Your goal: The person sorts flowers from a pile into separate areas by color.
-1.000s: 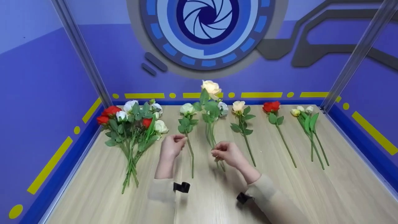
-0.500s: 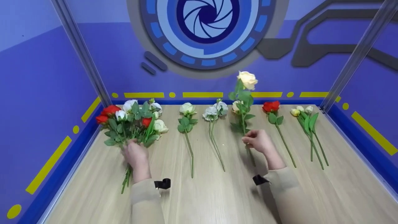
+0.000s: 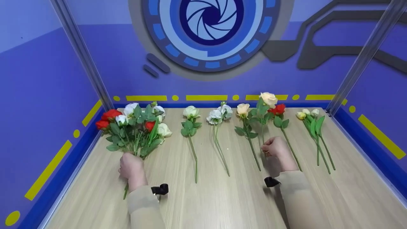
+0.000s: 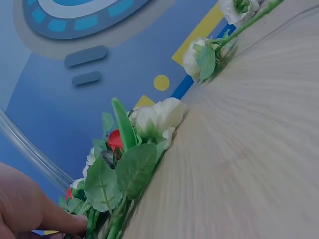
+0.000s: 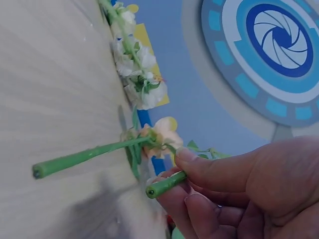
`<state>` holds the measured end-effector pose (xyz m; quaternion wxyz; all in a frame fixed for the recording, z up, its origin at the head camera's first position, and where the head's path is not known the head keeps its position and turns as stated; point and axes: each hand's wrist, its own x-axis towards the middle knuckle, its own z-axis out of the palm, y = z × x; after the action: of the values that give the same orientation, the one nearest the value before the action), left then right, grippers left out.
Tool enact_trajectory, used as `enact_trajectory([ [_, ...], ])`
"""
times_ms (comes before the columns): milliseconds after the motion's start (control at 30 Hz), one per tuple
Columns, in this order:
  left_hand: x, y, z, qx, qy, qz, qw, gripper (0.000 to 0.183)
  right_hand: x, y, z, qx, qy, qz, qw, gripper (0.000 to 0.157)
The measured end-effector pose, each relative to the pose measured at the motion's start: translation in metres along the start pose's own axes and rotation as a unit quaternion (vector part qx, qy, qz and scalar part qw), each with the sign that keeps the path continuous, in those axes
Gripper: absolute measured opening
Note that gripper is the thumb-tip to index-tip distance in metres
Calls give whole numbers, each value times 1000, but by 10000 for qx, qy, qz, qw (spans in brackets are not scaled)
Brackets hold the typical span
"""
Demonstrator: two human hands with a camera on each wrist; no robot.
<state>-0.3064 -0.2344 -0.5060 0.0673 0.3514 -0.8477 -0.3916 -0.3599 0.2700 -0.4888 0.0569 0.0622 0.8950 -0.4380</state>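
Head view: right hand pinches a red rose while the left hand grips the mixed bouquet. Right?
Not quite, the colour is off: the right hand pinches a cream rose, as the head view shows. The left hand does grip the mixed bouquet.

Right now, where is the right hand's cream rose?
In the head view, the cream rose is right of centre, stem pinched by the right hand, bloom overlapping the red rose, right of the peach rose.
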Motion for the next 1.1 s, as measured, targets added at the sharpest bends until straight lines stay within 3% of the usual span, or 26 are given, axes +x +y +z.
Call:
enact_trajectory([
  [167,1,7,-5,-725,-674,-34,9951,38,3,9,5,-327,-140,166,9992,11],
  [333,0,11,-6,-1815,-995,5,9783,39,5,15,11,-392,-214,183,9988,12],
  [500,-1,11,-7,-2502,-1345,43,9588,40,7,16,14,-464,-111,195,9987,13],
  [733,2,9,-4,-3441,-1981,-190,9176,49,7,16,19,-637,53,56,9979,14],
  [800,3,8,-3,-3593,-2035,-210,9105,50,7,16,20,-540,74,56,9985,15],
  [1100,4,8,2,-3808,-1698,-346,9083,41,6,14,22,-447,90,-2,9990,23],
])
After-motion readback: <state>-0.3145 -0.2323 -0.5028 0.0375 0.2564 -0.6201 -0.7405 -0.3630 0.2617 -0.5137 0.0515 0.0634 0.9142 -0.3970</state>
